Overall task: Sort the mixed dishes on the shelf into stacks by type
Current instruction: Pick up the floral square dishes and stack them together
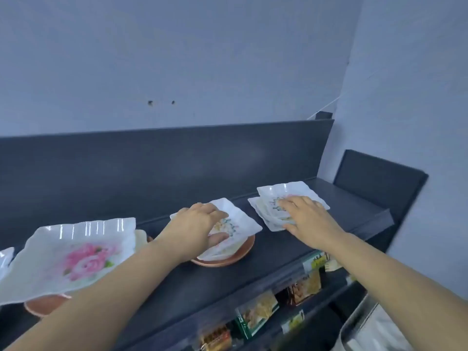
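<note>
On the dark shelf (266,252), my left hand (195,229) grips a small white square plate (240,224) with a flower print, thumb under its near edge, fingers on top. That plate lies on a terracotta round plate (228,259). To the right, my right hand (306,216) rests flat with straight fingers on a stack of small white square plates (276,193). At the left sits a large white square plate with a pink rose (76,254), lying over another terracotta dish (43,305).
A dark back panel (152,168) and a side panel (374,178) bound the shelf. Below the front edge, packaged goods (255,315) fill a lower shelf. A grey bin (367,325) stands at the bottom right. Another white plate edge (5,257) shows far left.
</note>
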Demonstrator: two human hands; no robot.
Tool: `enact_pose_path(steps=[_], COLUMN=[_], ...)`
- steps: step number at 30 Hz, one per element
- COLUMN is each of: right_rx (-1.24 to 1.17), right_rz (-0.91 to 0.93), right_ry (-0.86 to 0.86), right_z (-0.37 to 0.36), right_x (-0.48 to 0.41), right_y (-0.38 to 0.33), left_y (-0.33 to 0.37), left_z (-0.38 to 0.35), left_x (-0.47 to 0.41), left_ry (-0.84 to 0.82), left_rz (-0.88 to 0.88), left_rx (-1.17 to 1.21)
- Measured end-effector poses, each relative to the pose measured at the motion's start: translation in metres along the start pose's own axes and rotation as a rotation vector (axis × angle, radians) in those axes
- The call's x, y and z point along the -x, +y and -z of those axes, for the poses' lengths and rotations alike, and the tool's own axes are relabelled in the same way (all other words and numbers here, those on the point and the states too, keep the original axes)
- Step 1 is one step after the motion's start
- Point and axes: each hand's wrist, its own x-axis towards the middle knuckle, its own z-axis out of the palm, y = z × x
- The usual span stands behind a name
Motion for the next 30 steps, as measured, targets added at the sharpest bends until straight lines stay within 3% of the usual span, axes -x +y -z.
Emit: enact_pose_path(steps=[9,30], right_rx=[0.053,0.123], right_rz=[-0.137,-0.014], right_ry=[-0.096,-0.113], right_z=[-0.012,-0.05], right_x=[-0.014,-0.051], right_y=[0.007,0.06], left_y=[-0.013,0.003], left_z=[-0.006,-0.028], left_x=[-0.036,-0.095], left_ry=[-0.07,-0.092], left_rz=[-0.077,-0.005], left_rx=[0.032,0.045])
